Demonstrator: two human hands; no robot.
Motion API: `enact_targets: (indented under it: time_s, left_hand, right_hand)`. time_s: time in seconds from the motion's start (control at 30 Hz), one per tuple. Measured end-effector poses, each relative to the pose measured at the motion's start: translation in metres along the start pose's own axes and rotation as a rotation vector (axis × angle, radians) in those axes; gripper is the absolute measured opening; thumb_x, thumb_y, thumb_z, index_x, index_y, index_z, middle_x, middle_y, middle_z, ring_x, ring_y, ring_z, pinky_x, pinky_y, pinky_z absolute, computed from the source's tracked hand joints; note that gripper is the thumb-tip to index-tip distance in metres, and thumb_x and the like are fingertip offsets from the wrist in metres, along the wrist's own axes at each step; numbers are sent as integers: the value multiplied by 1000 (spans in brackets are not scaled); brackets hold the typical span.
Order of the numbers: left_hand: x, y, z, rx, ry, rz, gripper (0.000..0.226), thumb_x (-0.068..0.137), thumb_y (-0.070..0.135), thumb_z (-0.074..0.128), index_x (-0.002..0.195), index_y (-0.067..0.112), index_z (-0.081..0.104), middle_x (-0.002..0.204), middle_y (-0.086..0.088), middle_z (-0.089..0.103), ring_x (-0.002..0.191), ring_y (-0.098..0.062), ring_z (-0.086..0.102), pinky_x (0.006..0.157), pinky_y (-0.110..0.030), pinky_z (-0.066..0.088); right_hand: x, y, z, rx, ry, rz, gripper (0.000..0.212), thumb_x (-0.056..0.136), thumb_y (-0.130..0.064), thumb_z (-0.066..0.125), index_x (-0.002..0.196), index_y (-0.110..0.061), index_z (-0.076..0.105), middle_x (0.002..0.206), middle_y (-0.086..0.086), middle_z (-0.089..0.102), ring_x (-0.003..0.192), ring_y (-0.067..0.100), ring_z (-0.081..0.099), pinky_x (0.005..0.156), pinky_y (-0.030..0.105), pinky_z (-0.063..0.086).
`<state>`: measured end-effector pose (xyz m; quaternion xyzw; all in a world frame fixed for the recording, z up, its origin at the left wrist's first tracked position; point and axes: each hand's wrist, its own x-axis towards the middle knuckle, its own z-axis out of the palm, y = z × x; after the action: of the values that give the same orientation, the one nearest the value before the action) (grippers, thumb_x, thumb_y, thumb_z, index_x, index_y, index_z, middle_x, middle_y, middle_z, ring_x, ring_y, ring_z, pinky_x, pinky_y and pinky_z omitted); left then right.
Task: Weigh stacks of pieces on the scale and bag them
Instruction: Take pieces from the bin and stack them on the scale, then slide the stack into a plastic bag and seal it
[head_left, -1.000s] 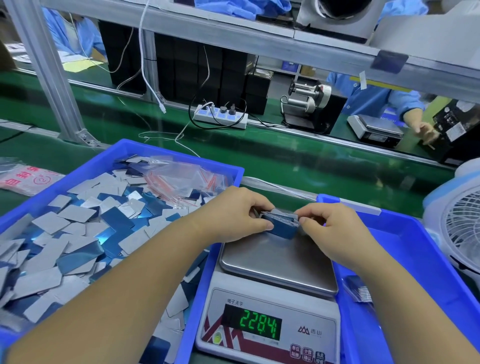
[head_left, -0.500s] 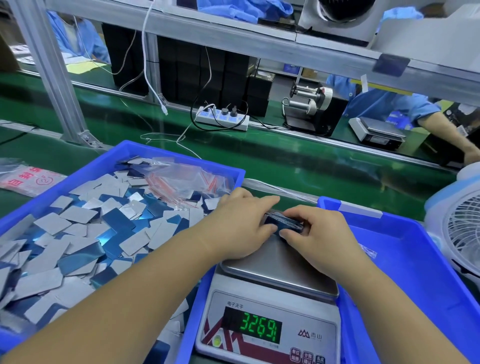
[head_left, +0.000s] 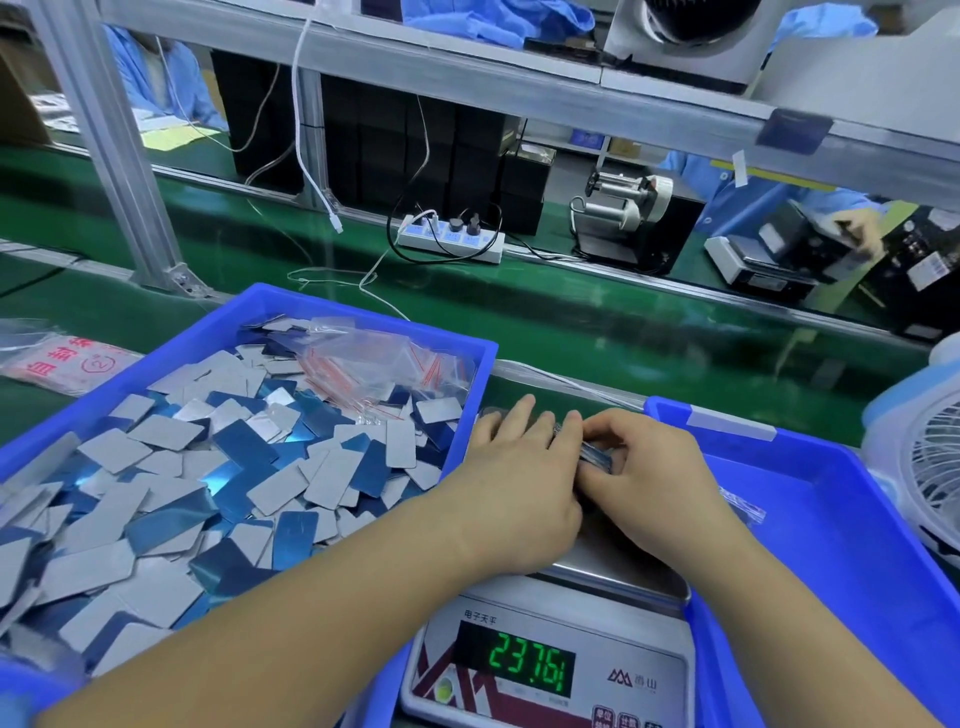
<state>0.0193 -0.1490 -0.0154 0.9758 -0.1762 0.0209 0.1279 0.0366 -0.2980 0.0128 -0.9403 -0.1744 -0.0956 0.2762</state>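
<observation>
Over the steel pan of the grey digital scale, the left hand lies flat with fingers straight against a thin stack of glossy blue rectangular pieces, while the right hand pinches its far end. The green readout has dropped from 3269 to 2376, so pressing has eased and the weight is probably still unsettled. Matte-grey and mirror-blue cards fill the left blue plastic tray.

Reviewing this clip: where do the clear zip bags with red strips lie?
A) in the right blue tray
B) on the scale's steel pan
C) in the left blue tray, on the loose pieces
C: the clear plastic zip bags with red strips lie in the left blue plastic tray, on the loose blue and grey pieces.
</observation>
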Motion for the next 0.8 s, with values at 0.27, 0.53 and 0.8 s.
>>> enact_targets:
  time_s: [0.27,0.53,0.8]
  left_hand:
    - [-1,-2,-2,-30,-32,-36,77,93,40,38,158,19,1,165,-8,14,153,-30,-4,121,-51,-1]
    - [1,-9,-19,-154,-49,-70,75,92,37,40,157,35,3,165,-5,14,152,-27,4,120,-54,6]
    - [16,-107,-54,-50,-46,-518,29,87,5,50,111,10,67,105,-9,67,94,-29,62,78,-35,54]
  right_hand:
    - [-1,-1,-1,6,-20,50,23,76,-17,76,89,-32,65,57,-23,50,65,-20,49,61,1,35]
    - [-1,-7,-1,-72,-3,52,19,74,-16,74,91,-26,72,62,-19,56,60,-4,50,61,10,36]
    - [-7,-15,5,73,-11,-26,23,75,-13,77,84,-31,67,58,-16,49,65,-3,51,61,7,36]
